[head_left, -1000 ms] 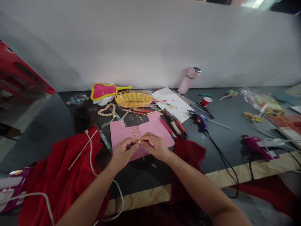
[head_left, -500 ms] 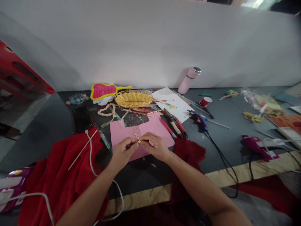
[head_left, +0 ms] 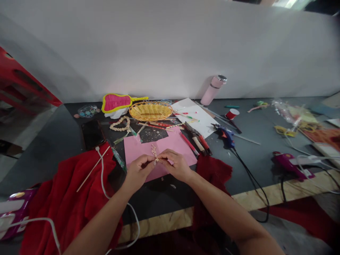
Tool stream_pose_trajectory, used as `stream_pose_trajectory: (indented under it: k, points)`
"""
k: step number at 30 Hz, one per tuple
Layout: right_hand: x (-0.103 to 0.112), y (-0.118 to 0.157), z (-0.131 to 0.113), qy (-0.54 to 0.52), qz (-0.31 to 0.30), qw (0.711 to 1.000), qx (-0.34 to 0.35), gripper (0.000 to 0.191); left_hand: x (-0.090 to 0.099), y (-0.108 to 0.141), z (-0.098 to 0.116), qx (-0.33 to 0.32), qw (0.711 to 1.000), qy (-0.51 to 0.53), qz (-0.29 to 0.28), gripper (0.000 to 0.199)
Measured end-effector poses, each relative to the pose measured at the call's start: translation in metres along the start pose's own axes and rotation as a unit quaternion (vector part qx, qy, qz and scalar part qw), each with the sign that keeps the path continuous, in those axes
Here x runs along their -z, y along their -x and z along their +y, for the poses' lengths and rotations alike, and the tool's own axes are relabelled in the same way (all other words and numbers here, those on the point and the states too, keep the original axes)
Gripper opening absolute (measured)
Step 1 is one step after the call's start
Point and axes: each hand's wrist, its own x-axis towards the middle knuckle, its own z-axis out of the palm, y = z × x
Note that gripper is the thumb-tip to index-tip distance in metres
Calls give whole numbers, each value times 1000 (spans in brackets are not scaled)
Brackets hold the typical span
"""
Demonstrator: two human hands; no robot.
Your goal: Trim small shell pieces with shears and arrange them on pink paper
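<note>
Over the pink paper point(head_left: 175, 143), my left hand point(head_left: 140, 171) and my right hand point(head_left: 176, 165) meet at the fingertips. Both hands pinch a small pale piece point(head_left: 156, 160) between them, partly hidden by the fingers. Just beyond the fingertips lies a small cluster of pale bits point(head_left: 153, 149) on the paper. A heart-shaped loop of pale pieces point(head_left: 117, 126) rests farther back on the left. Behind the paper sits a yellow woven basket point(head_left: 151, 112).
Pliers point(head_left: 198, 140), a blue glue gun point(head_left: 225, 136), a red spool point(head_left: 232, 114) and a pink bottle point(head_left: 212, 91) stand or lie to the right. On the left are a phone point(head_left: 92, 134) and red cloth point(head_left: 66, 187) with a white cable point(head_left: 103, 175) across it.
</note>
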Motion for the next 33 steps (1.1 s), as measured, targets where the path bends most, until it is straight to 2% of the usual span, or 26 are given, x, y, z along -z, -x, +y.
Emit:
stream_pose_trajectory:
  k: [4,9,13,15,18,20,23,26,29,31,33]
  points:
    - [3,0,11,32,15,999,-20,14,2,-2,-3,-11,999,6,36,16]
    - [8,-2,37,184,-11,982,-43,18,5,-6,-8,32,990,79,112,23]
    - [5,-4,47,209,-37,976,-45,30,6,-8,-10,63,979,156,111,29]
    - [3,-5,46,201,-24,978,-44,34,6,-9,-10,67,976,172,114,31]
    - [7,-6,39,194,5,980,-47,29,7,-9,-8,59,976,171,124,32]
    - [18,-6,34,207,6,977,-55,26,9,-10,-6,50,976,166,129,32]
    - [46,-3,29,272,-6,960,-67,23,10,-9,-3,44,976,172,129,32]
    - [82,6,31,381,22,916,-121,15,10,-9,-3,47,973,190,122,33]
    - [113,17,39,456,19,871,-181,14,9,-9,-5,42,974,186,118,34]
    - [126,23,46,478,33,853,-206,16,8,-9,-6,40,976,180,119,35]
    - [131,26,54,471,21,852,-226,17,9,-10,-6,40,976,178,121,35]
